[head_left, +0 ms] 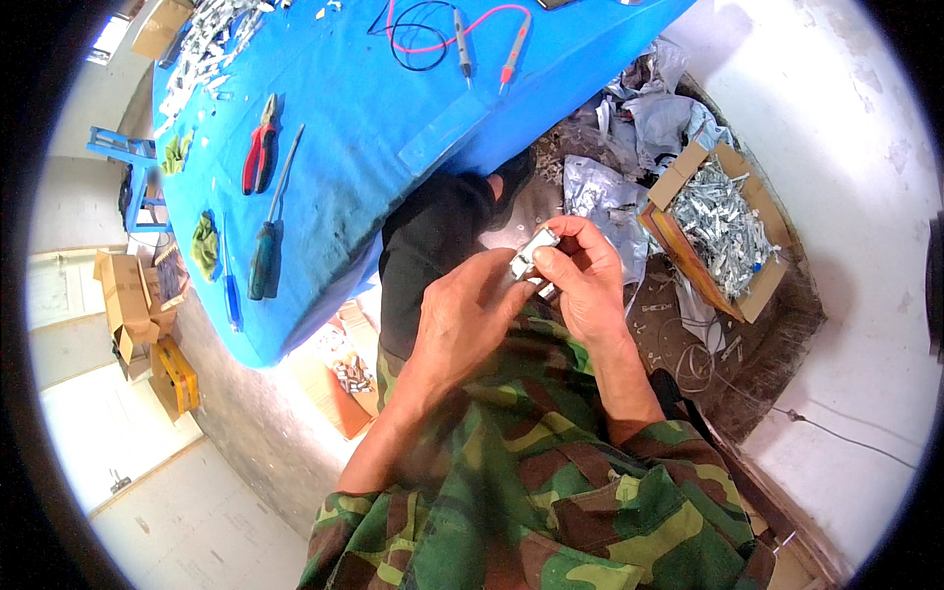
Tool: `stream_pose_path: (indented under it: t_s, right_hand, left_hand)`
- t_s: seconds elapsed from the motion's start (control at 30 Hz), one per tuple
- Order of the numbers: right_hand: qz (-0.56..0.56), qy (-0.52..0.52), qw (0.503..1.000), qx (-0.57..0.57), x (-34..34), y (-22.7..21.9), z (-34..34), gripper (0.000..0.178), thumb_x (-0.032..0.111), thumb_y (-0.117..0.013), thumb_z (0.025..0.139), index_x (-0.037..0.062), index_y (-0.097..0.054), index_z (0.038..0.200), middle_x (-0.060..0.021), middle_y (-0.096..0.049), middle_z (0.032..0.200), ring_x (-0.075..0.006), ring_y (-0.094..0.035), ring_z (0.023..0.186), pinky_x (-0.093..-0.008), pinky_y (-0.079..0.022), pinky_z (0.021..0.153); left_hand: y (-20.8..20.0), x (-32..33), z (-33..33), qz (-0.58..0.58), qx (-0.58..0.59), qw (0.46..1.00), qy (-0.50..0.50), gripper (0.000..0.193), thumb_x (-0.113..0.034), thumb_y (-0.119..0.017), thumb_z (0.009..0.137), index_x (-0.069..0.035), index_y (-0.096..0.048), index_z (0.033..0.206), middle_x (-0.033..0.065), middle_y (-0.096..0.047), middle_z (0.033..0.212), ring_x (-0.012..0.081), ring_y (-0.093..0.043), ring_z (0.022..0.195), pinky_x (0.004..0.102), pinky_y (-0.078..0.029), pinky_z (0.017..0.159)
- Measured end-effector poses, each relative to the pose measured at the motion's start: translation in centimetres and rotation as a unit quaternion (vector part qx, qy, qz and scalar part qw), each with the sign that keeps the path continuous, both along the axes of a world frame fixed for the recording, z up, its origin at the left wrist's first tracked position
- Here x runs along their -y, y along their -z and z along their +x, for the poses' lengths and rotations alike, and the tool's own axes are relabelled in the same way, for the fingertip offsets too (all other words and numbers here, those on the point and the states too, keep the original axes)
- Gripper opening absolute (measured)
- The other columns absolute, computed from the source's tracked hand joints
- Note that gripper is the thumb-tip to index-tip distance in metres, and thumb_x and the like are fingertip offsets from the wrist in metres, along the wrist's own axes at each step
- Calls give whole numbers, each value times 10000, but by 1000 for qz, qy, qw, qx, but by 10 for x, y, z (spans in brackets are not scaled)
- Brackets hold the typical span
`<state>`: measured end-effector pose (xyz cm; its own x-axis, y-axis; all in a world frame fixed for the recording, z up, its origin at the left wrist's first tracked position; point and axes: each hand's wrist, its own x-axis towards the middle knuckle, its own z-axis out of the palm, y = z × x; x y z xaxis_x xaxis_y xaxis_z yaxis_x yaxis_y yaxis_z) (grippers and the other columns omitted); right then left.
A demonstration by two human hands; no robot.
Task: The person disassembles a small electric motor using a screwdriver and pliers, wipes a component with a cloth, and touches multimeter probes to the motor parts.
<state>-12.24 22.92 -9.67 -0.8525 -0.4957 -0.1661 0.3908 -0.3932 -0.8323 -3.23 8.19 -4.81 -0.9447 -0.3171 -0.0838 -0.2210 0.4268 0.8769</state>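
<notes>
A small white and silver part (534, 252), boxy with a dark spot on its side, is held up in front of my lap. My right hand (590, 285) pinches it between thumb and fingers. My left hand (464, 307) is closed at its lower left end, with the fingertips against it. The fingers partly hide the part, so I cannot tell its exact kind. Below it a bit of shiny metal shows between the hands.
On the blue-covered table (334, 197) lie red-handled pliers (260, 157), two screwdrivers (264, 261), test probes (462, 47) and a pile of small metal parts (202, 59). A cardboard box (728, 231) of similar parts stands at right, beside plastic bags (600, 197). Another box (339, 393) sits lower left.
</notes>
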Motion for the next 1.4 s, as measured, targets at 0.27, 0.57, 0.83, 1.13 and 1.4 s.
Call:
stream_pose_path:
  t_s: [0.27, 0.57, 0.83, 1.13, 1.4]
  right_hand:
    - [2, -46, 999, -4, 0, -10, 1, 272, 102, -677, 1018, 21, -657, 1277, -58, -713, 1101, -110, -661, 915, -260, -549, 810]
    - [-95, -49, 994, 12, 5, -3, 4, 239, 116, -660, 1031, 9, -663, 1245, -61, -717, 1092, -122, -671, 925, -280, -558, 809]
    - [56, -72, 993, -73, 5, -15, 2, 223, 161, -664, 1040, 14, -660, 1207, -14, -684, 1007, -77, -637, 847, -244, -533, 746]
    - [176, -156, 961, -143, 7, -36, 0, 235, 225, -631, 1071, 10, -721, 1096, 20, -648, 854, -39, -582, 720, -226, -487, 639]
    - [196, -138, 864, -444, 14, -34, -6, 169, 133, -637, 1018, 3, -724, 1081, -138, -704, 969, -279, -693, 832, -371, -560, 745]
  left_hand:
    - [-10, 7, 9, -51, -32, 998, 2, 243, -52, -798, 888, 18, -721, 1108, 106, -744, 884, 141, -708, 770, 290, -565, 704]
    - [-20, 14, 12, -10, -24, 999, 30, 255, -62, -787, 887, 0, -724, 1126, 99, -703, 897, 174, -663, 775, 318, -523, 694]
    - [-15, 24, 16, -148, -84, 984, 53, 284, -66, -736, 898, -7, -677, 1169, 164, -694, 981, 374, -687, 872, 453, -557, 735]
    - [-24, 34, 20, -334, -89, 930, 122, 352, -141, -757, 904, -25, -643, 1217, 99, -648, 929, 296, -641, 826, 433, -519, 686]
    - [-14, 53, 29, -384, -117, 901, 163, 238, -228, -762, 900, -59, -604, 957, 59, -551, 774, 252, -631, 725, 387, -513, 632]
